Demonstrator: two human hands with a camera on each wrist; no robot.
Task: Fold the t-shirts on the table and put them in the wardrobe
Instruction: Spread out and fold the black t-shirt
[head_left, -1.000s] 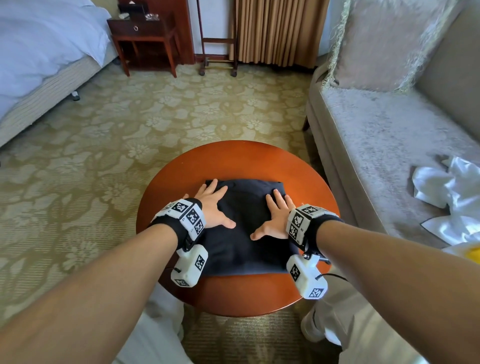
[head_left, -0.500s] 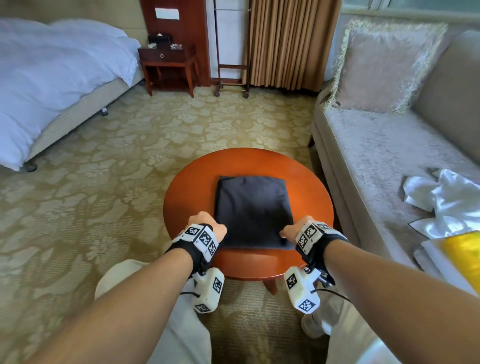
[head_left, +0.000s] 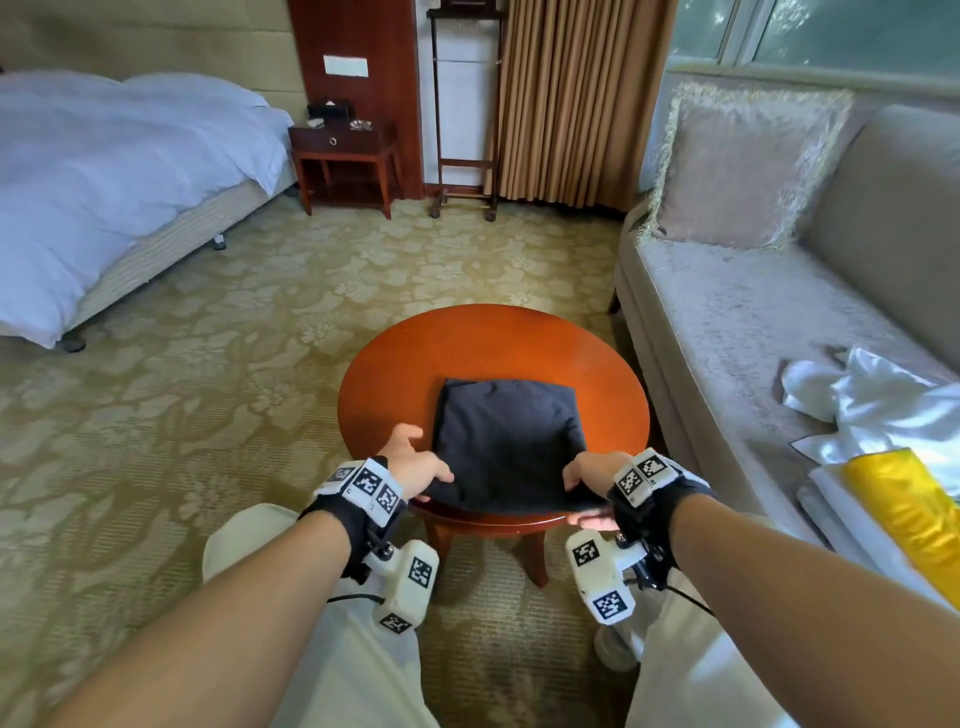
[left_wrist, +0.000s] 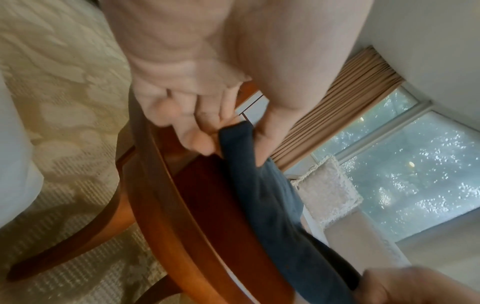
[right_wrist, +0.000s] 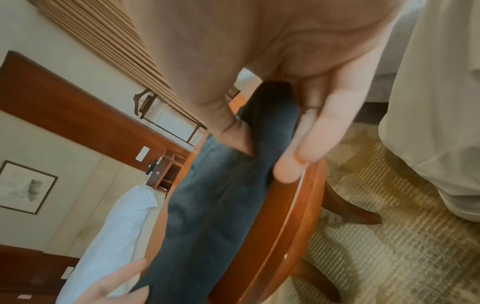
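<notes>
A folded dark navy t-shirt (head_left: 506, 441) lies on the round red-brown table (head_left: 488, 343), its near edge at the table's rim. My left hand (head_left: 436, 483) pinches the near left corner, thumb on top and fingers under the cloth (left_wrist: 259, 195). At the near right corner my right hand (head_left: 576, 493) holds the t-shirt (right_wrist: 221, 205) the same way, thumb above and fingers (right_wrist: 311, 133) below at the table edge. Both near corners are slightly raised off the wood.
A grey sofa (head_left: 727, 322) on the right carries crumpled white clothing (head_left: 883, 400), a yellow item (head_left: 909, 509) and a fringed cushion (head_left: 743, 166). A bed (head_left: 104, 182) stands left, with a nightstand (head_left: 348, 161) and a wooden valet stand (head_left: 462, 130) at the back. Patterned carpet surrounds the table.
Both hands pressed flat on top of the t-shirt, then slid back to its near edge. Now they pinch the near corners, and my view has pulled back and up.
</notes>
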